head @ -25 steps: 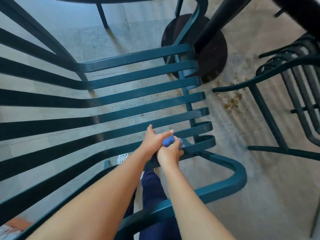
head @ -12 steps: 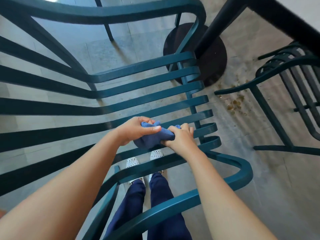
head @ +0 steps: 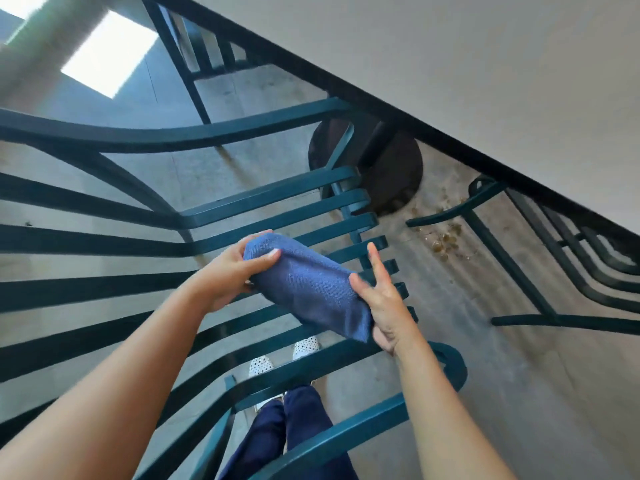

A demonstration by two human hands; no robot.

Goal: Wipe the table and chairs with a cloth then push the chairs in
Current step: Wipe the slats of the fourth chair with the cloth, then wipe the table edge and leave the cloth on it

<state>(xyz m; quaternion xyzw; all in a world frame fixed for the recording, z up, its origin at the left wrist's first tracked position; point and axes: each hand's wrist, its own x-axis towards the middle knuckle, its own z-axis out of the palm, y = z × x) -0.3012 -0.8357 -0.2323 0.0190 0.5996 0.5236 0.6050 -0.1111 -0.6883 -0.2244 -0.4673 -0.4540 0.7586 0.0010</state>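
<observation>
Left hand (head: 228,271) grips the cloth (head: 311,289); right hand (head: 384,299) pinches its near end, fingers spread. Risk: cloth slipping through the chair (head: 270,199) slats to the floor.

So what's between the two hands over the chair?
In the head view, the folded blue cloth spans from the left hand to the right hand, above the chair slats.

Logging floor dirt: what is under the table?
Under the table: its round base and crumbs on the floor. The tabletop hides anything further back.
</observation>
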